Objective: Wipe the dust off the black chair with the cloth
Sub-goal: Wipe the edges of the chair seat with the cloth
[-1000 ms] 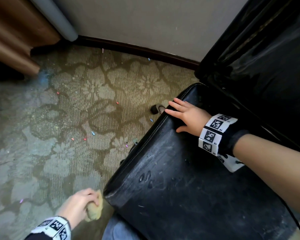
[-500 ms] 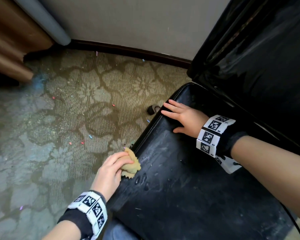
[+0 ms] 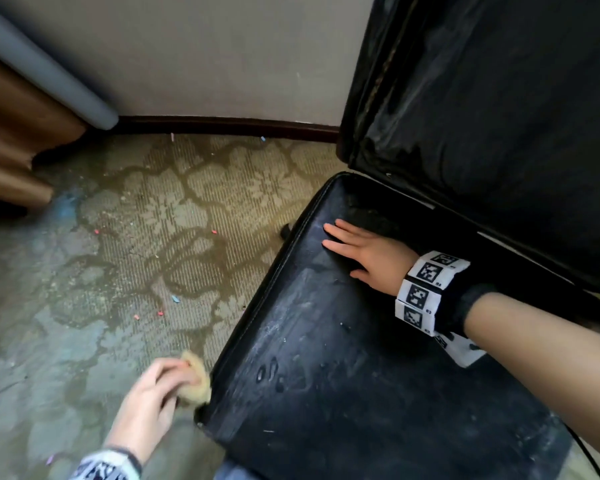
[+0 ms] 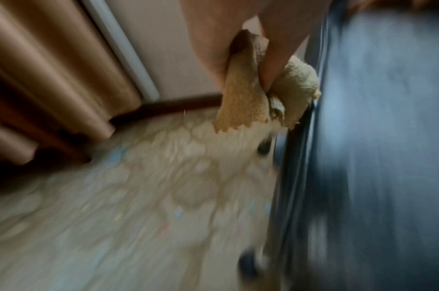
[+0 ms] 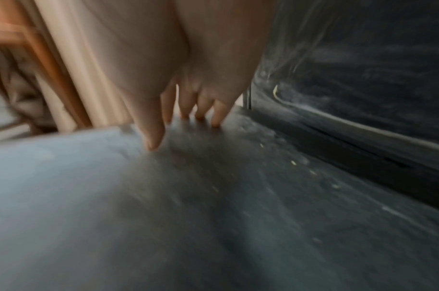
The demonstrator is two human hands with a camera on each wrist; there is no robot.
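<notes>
Curtain: brown folds hang at your far left, well apart from the work; nothing of yours touches them.
Carpet: patterned floor strewn with small coloured flecks; dust you push off the seat edge will likely land here.
Left hand: your fingers are curled round the cloth, bunching it in a pinch, just beside the near left corner of the seat.
Cloth: a yellow, crumpled wad, pressed to or brushing the seat's side edge; the head view is too blurred to say which.
Black chair: the seat lies in front of you with the backrest rising at your right; grey dust streaks and a few droplet marks show across the seat top.
Right hand: your fingers lie straight and slightly spread, flat on the far part of the seat, holding nothing and bracing the chair.
Risk, coverage: I judge that with the cloth balled so tight, only a small patch meets the leather, so streaks may stay behind.
Risk, grip: a loose tail of cloth hangs below your fingers in the left wrist view; it could snag on the seat's piping and pull free.
Risk, palm: your bare right hand rests on dusty leather and may smear it or leave a print.
Hidden: the chair's legs and near edge are cut off; a small dark object by the seat's far edge is too small to name.
Blur: both wrist views are smeared, so fine dust cannot be judged there.
</notes>
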